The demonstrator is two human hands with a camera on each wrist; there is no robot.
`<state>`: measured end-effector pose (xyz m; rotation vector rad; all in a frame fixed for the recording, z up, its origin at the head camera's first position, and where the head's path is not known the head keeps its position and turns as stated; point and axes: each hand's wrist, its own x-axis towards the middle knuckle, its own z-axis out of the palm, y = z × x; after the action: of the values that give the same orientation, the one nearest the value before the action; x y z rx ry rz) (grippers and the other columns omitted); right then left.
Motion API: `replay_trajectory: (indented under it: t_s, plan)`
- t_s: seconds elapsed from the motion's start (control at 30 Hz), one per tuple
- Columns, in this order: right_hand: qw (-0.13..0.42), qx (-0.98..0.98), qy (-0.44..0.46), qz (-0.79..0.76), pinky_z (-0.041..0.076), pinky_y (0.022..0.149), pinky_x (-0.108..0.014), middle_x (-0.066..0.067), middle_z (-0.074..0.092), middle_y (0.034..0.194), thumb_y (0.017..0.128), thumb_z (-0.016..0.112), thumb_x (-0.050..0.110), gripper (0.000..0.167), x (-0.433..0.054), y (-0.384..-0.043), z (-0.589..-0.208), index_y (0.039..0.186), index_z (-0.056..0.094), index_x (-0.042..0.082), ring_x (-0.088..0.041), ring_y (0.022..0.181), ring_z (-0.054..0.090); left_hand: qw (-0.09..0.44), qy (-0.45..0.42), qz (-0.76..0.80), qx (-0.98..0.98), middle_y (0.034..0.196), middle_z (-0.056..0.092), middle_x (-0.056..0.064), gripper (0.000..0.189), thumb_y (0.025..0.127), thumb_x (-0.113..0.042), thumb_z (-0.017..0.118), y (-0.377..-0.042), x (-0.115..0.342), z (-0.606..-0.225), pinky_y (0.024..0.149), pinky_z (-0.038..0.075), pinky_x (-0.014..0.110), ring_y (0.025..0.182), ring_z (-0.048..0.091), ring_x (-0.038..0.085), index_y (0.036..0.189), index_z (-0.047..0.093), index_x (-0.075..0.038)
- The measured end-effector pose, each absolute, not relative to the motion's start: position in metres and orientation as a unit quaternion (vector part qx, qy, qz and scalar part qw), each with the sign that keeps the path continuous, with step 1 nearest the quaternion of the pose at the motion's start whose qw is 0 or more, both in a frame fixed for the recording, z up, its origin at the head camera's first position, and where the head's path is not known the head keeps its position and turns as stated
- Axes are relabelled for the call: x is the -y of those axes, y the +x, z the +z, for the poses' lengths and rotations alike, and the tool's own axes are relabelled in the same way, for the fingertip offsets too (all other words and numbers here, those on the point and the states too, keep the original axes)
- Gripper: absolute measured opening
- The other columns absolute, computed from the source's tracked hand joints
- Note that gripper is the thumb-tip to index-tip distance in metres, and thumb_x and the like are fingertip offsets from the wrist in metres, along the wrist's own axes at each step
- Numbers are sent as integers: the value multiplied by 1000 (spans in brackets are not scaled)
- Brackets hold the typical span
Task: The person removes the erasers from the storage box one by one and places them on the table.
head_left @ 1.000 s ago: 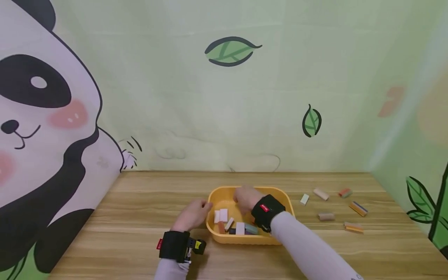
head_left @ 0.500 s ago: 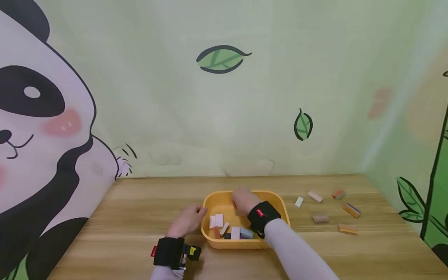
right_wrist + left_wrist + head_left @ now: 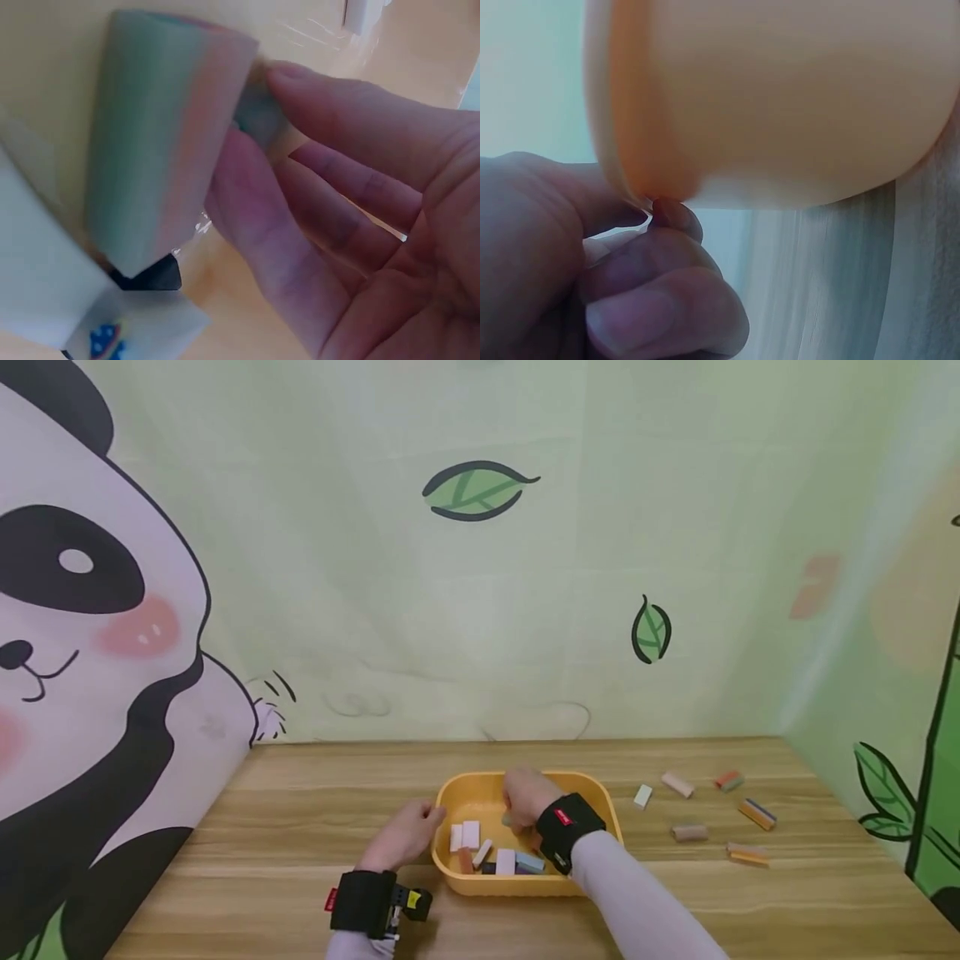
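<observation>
A yellow plastic basin (image 3: pixel 510 886) stands on the wooden table. My left hand (image 3: pixel 402 837) pinches its left rim between thumb and curled fingers. Inside the basin, my right hand (image 3: pixel 528 795) pinches a small greenish eraser (image 3: pixel 262 118) between thumb and forefinger, partly hidden by the fingers. Close to it in the right wrist view is a striped green-and-orange eraser (image 3: pixel 161 142). White erasers (image 3: pixel 470 834), a brown one (image 3: pixel 465 860) and a blue one (image 3: pixel 530 862) lie in the basin's left and front part. The right wrist hides some of the contents.
Several erasers lie loose on the table right of the basin: a white one (image 3: pixel 642 797), a pinkish one (image 3: pixel 678 784), a blue-and-orange one (image 3: pixel 758 814) and others. A printed backdrop (image 3: pixel 450 610) rises behind the table (image 3: pixel 322 785).
The right hand stays in the basin; a greenish eraser now shows under its fingertips. The left hand keeps its place on the rim. The head view shifted slightly.
</observation>
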<state>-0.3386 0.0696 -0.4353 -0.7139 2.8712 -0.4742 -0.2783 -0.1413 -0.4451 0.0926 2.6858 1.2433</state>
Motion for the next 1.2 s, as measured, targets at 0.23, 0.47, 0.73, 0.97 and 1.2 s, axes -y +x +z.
replay_trajectory:
  t_s: [0.23,0.47,0.73,0.97,1.2]
  plan:
    - [89,-953,-221,-187,32,38,-25,4,37,46,69,77,-3,40,-79,-337,-438,50,44,10,-12,38,44,97,41,417,-903,64,41,0,34,104,-27,44,-280,138,-444,51,31,29,55,40,15,86,60,-3]
    - [100,-949,-220,-203,32,36,-24,4,37,48,68,76,-5,37,-82,-332,-444,52,46,11,-11,37,44,108,35,424,-898,63,40,0,34,105,-27,43,-278,138,-450,51,31,29,54,39,15,85,58,-3]
    - [130,-951,-206,-192,45,35,-29,0,43,49,71,73,-7,37,-78,-331,-440,52,45,9,-22,42,61,109,32,428,-897,64,40,0,35,105,-27,43,-278,138,-451,51,31,28,54,39,15,84,57,-3]
    - [112,-937,-269,-191,33,42,-24,4,40,54,82,69,4,32,-83,-341,-420,61,45,10,-11,43,43,105,37,429,-896,63,40,0,35,105,-26,43,-281,137,-447,50,31,28,52,39,15,84,57,-3]
    - [73,-938,-294,-167,38,54,-27,0,53,69,84,72,13,17,-107,-344,-363,77,58,9,-13,58,48,106,24,426,-898,65,42,1,34,105,-27,42,-281,139,-444,51,32,29,55,41,16,87,59,-3]
